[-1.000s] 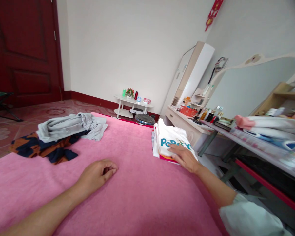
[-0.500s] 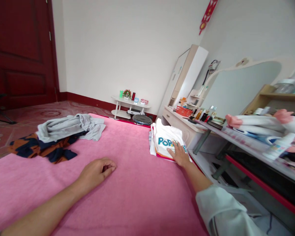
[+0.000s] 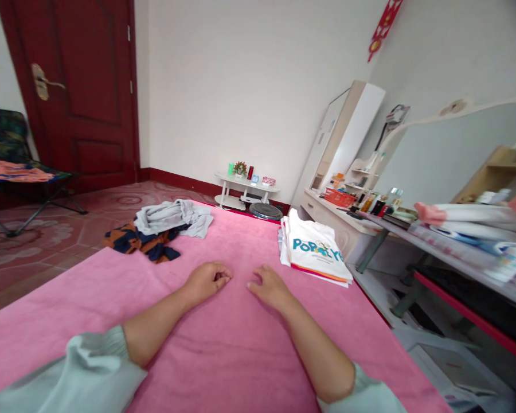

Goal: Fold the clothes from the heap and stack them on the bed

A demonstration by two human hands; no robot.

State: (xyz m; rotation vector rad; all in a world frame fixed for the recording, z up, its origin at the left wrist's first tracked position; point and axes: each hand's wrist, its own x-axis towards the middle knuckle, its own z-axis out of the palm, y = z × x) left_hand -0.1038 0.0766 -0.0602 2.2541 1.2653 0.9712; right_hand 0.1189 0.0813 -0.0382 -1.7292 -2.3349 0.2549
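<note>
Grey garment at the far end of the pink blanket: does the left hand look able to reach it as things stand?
Probably yes. The left hand rests empty on the pink blanket, with only bare blanket between it and the grey garment, which lies over an orange-and-navy garment.

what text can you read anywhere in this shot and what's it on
"POP" and "YE", teal letters with a small figure between them: on the white folded shirt.
Red wall hanging: too small to read.
Bottles on the dresser: labels too small.
Packs on the right shelf: blurred.
</note>
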